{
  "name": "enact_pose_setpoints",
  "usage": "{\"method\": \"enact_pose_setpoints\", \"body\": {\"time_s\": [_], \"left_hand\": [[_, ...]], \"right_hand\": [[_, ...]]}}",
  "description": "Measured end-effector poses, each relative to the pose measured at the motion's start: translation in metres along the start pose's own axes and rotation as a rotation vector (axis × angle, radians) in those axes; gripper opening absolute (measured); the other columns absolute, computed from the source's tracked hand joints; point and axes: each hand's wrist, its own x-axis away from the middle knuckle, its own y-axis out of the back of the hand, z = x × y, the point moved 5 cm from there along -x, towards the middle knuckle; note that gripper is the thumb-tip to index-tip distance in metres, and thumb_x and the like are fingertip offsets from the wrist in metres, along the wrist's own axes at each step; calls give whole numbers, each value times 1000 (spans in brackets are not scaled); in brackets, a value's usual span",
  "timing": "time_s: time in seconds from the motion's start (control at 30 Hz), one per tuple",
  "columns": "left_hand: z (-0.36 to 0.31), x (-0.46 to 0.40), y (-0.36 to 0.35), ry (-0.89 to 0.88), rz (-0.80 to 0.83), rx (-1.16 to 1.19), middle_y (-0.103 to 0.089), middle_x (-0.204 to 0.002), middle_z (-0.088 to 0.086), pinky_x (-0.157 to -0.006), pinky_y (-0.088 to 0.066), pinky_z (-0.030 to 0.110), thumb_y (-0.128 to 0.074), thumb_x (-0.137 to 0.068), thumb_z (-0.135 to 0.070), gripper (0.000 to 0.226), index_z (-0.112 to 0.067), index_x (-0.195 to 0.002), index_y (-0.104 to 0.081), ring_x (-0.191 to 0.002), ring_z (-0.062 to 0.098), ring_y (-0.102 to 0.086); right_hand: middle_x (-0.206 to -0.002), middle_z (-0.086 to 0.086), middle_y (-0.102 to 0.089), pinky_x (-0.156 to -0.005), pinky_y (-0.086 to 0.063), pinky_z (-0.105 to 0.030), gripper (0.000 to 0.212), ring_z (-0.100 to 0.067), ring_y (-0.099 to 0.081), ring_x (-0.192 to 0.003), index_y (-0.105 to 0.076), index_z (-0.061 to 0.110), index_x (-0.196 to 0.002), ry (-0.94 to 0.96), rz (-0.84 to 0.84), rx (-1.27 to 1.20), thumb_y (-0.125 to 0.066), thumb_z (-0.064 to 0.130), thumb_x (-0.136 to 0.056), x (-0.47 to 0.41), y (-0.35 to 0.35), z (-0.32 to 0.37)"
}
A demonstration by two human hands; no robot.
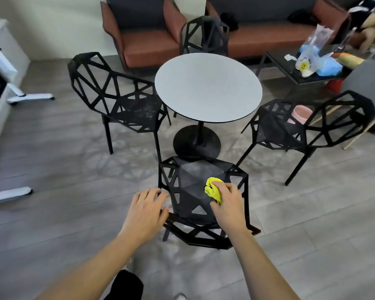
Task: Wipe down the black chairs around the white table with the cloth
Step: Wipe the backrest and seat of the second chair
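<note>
Chairs, four in number and all black with open lattice frames, stand around the round white table (208,87). The nearest chair (201,204), directly below the camera with its back toward the person, is the one under work.

Right hand (226,202) grips a bunched yellow cloth (213,189) and presses it to the seat of the nearest chair, toward the seat's right side. Left hand (146,210) holds nothing; its fingers are spread and relaxed, resting on the left edge of that chair's frame, apparently to steady it.

Progress, as judged: wiping is under way on the seat of the nearest chair. Whether its backrest, arms or legs have been covered cannot be told. The left chair (117,98), the right chair (312,124) and the far chair (206,35) are each well apart from the cloth and both hands. The left chair's seat shows pale specks, which may be dust, suggesting it is not yet cleaned. No visible sign confirms that any of the three has been wiped.

Remaining, as judged: the rest of the nearest chair, then most likely the other three.
</note>
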Motion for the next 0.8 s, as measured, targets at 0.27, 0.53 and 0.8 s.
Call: {"method": "enact_pose_setpoints", "body": {"time_s": [0.27, 0.53, 0.8], "left_hand": [[111, -47, 49, 105, -83, 13, -59, -122, 1, -95, -46, 42, -40, -92, -42, 39, -24, -119, -61, -115, 23, -55], [253, -112, 88, 191, -85, 14, -54, -128, -1, -100, -40, 40, -33, -93, -45, 44, -27, -124, -58, -118, 24, -51], [341, -186, 113, 201, -139, 26, -57, -126, -2, -99, -40, 39, -36, -93, -43, 40, -28, -122, -58, -116, 23, -53]], "right_hand": [[-128, 3, -42, -95, -46, -42, 59, -21, -41, -114, -49, 37, -134, 160, 10, 2, -69, 18, -83, -73, -36, 130], [-127, 2, -44, -92, -46, -41, 60, -21, -40, -111, -51, 35, -134, 229, -12, -52, -68, 13, -81, -168, -86, 259], [-127, 0, -44, -92, -45, -38, 61, -22, -41, -110, -52, 33, -135, 255, -17, -95, -67, 13, -79, -255, -116, 340]]}}
